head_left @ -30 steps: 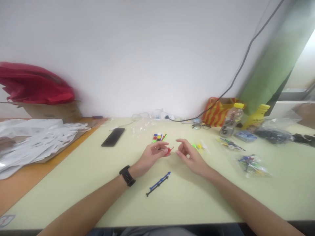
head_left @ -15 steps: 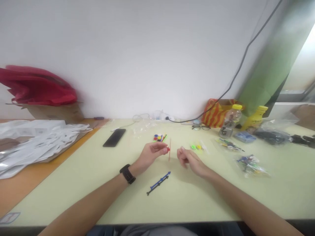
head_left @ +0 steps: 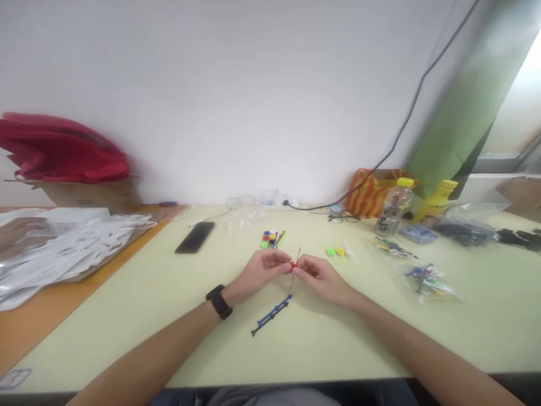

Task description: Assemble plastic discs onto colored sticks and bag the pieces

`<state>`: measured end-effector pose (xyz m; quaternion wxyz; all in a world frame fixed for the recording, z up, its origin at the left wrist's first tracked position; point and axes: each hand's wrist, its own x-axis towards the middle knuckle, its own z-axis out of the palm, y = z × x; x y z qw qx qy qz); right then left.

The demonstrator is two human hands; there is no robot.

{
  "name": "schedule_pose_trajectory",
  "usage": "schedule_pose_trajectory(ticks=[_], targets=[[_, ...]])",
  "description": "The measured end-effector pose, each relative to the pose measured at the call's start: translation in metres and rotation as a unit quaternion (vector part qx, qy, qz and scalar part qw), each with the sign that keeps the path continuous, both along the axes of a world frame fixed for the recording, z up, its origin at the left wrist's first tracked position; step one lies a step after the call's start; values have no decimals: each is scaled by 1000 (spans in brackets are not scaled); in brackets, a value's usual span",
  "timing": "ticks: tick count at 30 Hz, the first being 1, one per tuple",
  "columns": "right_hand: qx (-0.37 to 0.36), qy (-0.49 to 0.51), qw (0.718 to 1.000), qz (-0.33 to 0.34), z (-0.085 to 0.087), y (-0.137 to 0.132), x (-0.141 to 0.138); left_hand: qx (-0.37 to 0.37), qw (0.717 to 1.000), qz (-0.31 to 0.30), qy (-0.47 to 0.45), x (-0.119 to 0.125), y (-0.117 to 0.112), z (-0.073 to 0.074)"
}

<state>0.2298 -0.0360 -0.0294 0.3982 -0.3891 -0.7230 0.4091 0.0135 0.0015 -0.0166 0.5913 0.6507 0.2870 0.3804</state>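
Observation:
Between my hands, a thin red plastic arrow [head_left: 297,257] stands tilted, with a small red part at its middle. My left hand [head_left: 266,272] pinches that red middle from the left. Thumb and fingertips of my right hand [head_left: 321,276] close on it from the right; exactly which part each finger grips is too small to tell. Just below, a blue arrow [head_left: 270,313] and a black arrow [head_left: 270,319] lie side by side on the table. Beyond my left hand are small coloured round caps [head_left: 266,239] and thin coloured pieces [head_left: 279,239].
Green and yellow caps [head_left: 335,252] lie past my right hand. Bagged parts [head_left: 431,282], bottles [head_left: 393,208] and glasses [head_left: 344,217] are at right. A phone [head_left: 195,237] lies left. Another person's hand [head_left: 19,234] rests on white items [head_left: 84,248] at far left.
My right hand has moved left and closed its fingertips on the red arrow. The arrow has tilted and come slightly nearer to me. The other person's hand has come further into view.

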Motion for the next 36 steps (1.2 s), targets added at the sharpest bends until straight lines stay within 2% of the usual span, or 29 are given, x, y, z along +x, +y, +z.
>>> schedule_pose_trajectory(ticks=[3, 7, 12, 13, 18, 23, 27, 30, 36], targets=[[-4, 12, 1000, -3, 3, -1, 0, 5, 1000, 3, 4, 0, -1, 2], [-42, 89, 995, -23, 11, -3, 4, 4, 1000, 3, 1, 0, -1, 4], [-74, 127, 986, 79, 15, -2, 16, 10, 1000, 19, 6, -1, 0, 5], [-74, 125, 986, 77, 16, -2, 16, 12, 1000, 21, 5, -1, 1, 6], [-34, 87, 995, -19, 12, 1, 8, 14, 1000, 18, -4, -1, 1, 5], [23, 21, 999, -32, 4, -2, 0, 11, 1000, 6, -3, 0, -3, 6], [42, 13, 998, -43, 5, -3, 1, 4, 1000, -2, -4, 1, -4, 7], [17, 55, 997, -49, 10, -3, 3, 4, 1000, 8, -14, 1, -3, 5], [-106, 175, 977, -57, 15, -4, 2, -4, 999, 36, -27, 0, -1, 5]])
